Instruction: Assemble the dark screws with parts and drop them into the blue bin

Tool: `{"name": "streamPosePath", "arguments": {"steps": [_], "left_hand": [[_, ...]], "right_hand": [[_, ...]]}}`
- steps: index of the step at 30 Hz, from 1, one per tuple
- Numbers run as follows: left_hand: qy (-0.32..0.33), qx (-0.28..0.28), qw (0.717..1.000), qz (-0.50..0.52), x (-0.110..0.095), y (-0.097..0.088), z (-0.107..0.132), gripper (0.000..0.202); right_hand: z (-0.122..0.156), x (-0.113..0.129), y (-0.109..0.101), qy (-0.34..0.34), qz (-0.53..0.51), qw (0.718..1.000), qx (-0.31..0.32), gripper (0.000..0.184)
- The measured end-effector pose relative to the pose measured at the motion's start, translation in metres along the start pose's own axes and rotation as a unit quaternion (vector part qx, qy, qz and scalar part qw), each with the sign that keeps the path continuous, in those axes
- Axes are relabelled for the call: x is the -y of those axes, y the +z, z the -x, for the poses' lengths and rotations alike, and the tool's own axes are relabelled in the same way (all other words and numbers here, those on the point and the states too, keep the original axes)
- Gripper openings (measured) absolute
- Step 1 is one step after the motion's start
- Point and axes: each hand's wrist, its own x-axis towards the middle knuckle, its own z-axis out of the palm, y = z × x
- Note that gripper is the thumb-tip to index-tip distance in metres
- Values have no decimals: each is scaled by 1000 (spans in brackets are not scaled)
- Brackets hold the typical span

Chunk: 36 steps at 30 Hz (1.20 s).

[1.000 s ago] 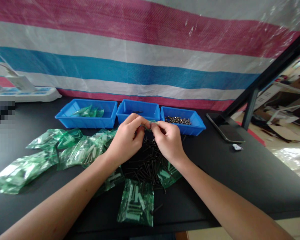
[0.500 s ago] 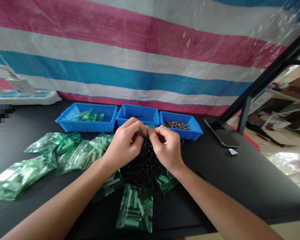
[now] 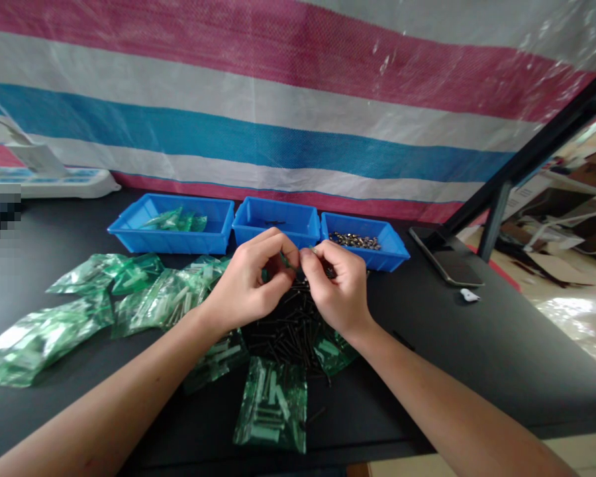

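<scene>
My left hand point(image 3: 255, 275) and my right hand point(image 3: 338, 285) meet over the pile of dark screws point(image 3: 284, 339), thumbs and fingers pinched. Between them is a small green plastic bag point(image 3: 285, 262), mostly covered by the fingers; its contents cannot be made out. Under and beside my wrists lie more green bags. One at the front point(image 3: 271, 405) shows pale plugs and screws through its film, and a smaller bag point(image 3: 334, 352) lies right of the pile.
Three blue bins stand behind my hands: a left bin point(image 3: 169, 244) with green bags, a middle bin point(image 3: 277, 207) with a dark piece, a right bin point(image 3: 385, 258) with small metal parts. Several filled bags point(image 3: 44, 338) lie left. A phone point(image 3: 447, 258) and white earbud point(image 3: 469, 295) lie right.
My fingertips have drawn closer together, and less of the green bag shows between them. The whole view has shifted slightly; the bins and bags on the table stay in place.
</scene>
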Motion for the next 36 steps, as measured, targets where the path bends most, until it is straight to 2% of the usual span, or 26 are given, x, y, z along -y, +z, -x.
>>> {"name": "streamPosePath", "arguments": {"steps": [3, 10, 15, 21, 24, 28, 31, 34, 36], "left_hand": [[-55, 15, 996, 64, -3, -2, 0, 20], [-216, -53, 964, 143, 4, -10, -8, 50], [-234, -49, 960, 145, 6, -20, -11, 61], [-251, -50, 961, 107, 7, -12, -10, 61], [-245, -57, 964, 90, 9, -10, -9, 51], [-204, -54, 974, 80, 8, -9, -10, 25], [-154, -68, 985, 42, 8, -5, -9, 14], [-88, -76, 991, -63, 8, -1, -6, 10], [-46, -68, 988, -129, 9, 1, -4, 11]], "right_hand": [[1, 2, -2, -35, 11, 999, -5, 31], [6, 8, -1, -96, 25, 995, 17, 21], [4, 6, -1, -116, 26, 993, 5, 16], [2, -3, 0, -112, 47, 992, 47, 18], [3, -6, 0, -127, 86, 986, 60, 26], [3, -7, 1, -138, 135, 981, 25, 29], [1, -7, 2, -90, 139, 986, 4, 24], [-2, -6, 1, -31, 107, 994, 3, 11], [-4, -4, 0, 2, 63, 998, 9, 13]]}}
